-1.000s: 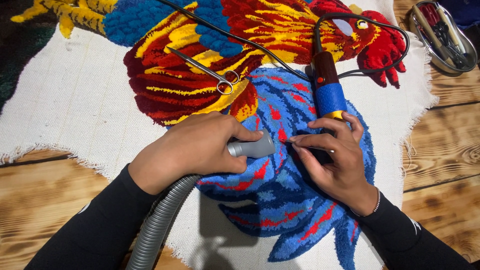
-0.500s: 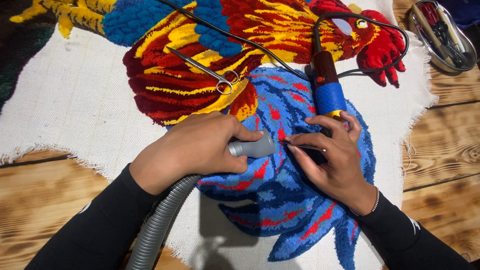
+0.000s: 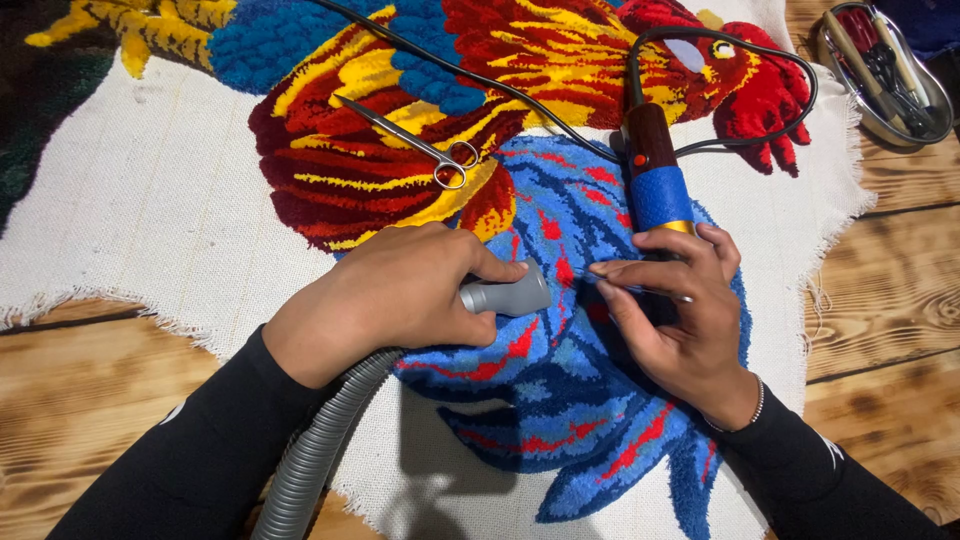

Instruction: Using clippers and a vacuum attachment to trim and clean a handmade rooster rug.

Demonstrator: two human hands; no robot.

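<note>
We are looking down at our own two hands, both working on a tufted rug (image 3: pixel 560 400) spread over a wooden bench (image 3: pixel 90 400).

Nearest us, a grey ribbed hose (image 3: pixel 310 450) is running up from the lower edge into our left hand (image 3: pixel 385 295). That grip is wrapping closed around the hose's grey nozzle (image 3: pixel 505 295), with the thumb lying along the top, so the mouth is pointing right and lying low on the blue pile, seemingly to catch loose fluff.

Just right of the nozzle mouth, our right hand (image 3: pixel 680 310) is resting palm down on the blue pile. Its grip is pinching narrow on a thin metal tool (image 3: pixel 668 297); only a sliver is showing between the fingers, so we cannot tell what kind it is. Its tip is pointing left, close to the nozzle, so both hands are meeting over the same patch of red and blue yarn.

Just beyond the right grip, an electric trimmer (image 3: pixel 655 170) with a blue and brown handle is lying on the rug, its black cord (image 3: pixel 740 45) looping over the red head, parked within reach. Beyond the left grip, scissors (image 3: pixel 415 140) are lying flat on the red and yellow wing. Far beyond the right grip, at the bench's corner, a metal tray (image 3: pixel 835 70) is holding spare tools off the rug.
</note>
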